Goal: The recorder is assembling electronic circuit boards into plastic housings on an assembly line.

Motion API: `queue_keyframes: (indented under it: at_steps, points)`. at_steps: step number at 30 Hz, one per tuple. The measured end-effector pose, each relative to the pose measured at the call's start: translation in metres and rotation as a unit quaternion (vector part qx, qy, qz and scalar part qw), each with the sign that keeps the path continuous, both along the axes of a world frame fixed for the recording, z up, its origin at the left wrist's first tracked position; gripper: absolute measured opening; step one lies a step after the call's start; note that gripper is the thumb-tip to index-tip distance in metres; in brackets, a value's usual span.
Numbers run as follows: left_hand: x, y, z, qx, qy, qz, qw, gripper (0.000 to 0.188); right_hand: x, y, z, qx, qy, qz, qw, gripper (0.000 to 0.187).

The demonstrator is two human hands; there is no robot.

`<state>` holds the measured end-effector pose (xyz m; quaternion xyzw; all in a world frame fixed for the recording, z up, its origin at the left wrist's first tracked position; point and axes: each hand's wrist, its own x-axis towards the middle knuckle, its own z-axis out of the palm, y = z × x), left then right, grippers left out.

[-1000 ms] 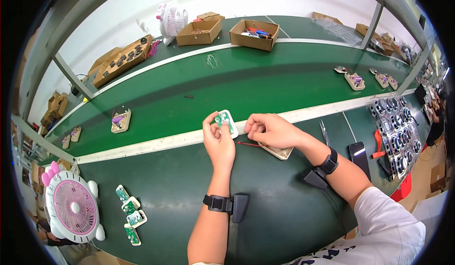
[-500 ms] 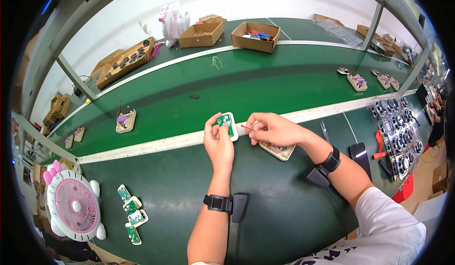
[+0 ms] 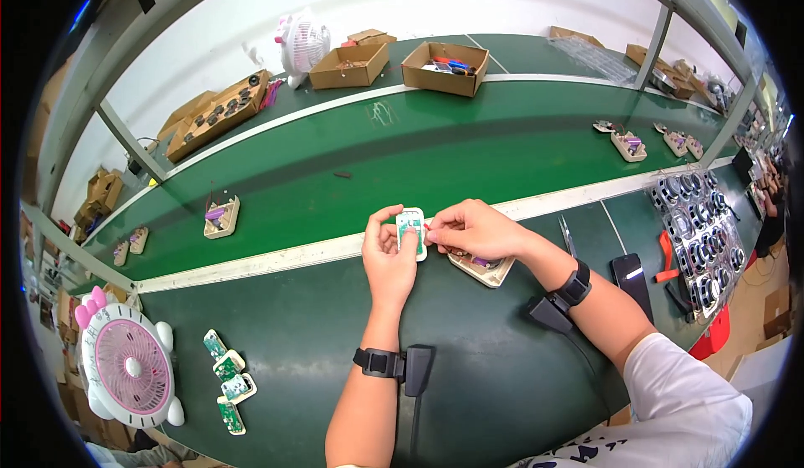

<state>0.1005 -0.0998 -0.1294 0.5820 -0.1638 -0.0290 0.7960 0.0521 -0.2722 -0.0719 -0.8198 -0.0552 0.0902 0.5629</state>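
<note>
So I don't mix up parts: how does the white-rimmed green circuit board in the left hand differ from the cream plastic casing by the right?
The white-rimmed green circuit board is held in the left hand; the cream plastic casing lies on the bench, partly hidden by the right hand. The board's face is green; the casing shows purple inside. Both have pale edges.

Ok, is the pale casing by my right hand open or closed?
Open. The pale casing shows its inside: a purple part is visible next to the right hand, which hides some of the casing.
</note>
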Motion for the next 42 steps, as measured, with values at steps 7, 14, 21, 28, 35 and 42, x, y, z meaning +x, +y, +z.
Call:
queue_keyframes:
  at_steps: [7, 14, 21, 28, 35, 42]
  points:
    - [-0.003, 0.000, 0.009, 0.107, -0.070, 0.022, 0.992, 0.032, -0.002, 0.002, 0.001, -0.051, -0.019, -0.056, 0.997, 0.019]
    - [-0.005, 0.000, 0.009, 0.129, -0.068, 0.024, 0.989, 0.033, -0.003, 0.004, -0.003, -0.113, -0.100, -0.073, 0.986, 0.016]
    - [-0.006, 0.001, 0.008, 0.191, -0.142, 0.056, 0.970, 0.035, -0.006, 0.007, -0.001, -0.129, -0.064, -0.089, 0.986, 0.016]
    - [-0.008, 0.001, 0.014, 0.117, -0.058, 0.017, 0.991, 0.034, -0.001, 0.009, 0.001, -0.114, -0.063, -0.091, 0.987, 0.018]
    - [-0.012, -0.017, 0.019, 0.097, 0.001, -0.039, 0.995, 0.034, -0.006, -0.010, -0.006, -0.049, -0.068, -0.121, 0.989, 0.015]
    - [-0.019, 0.010, 0.028, 0.184, 0.007, -0.028, 0.983, 0.038, -0.002, 0.014, -0.010, 0.041, -0.117, -0.101, 0.987, 0.020]
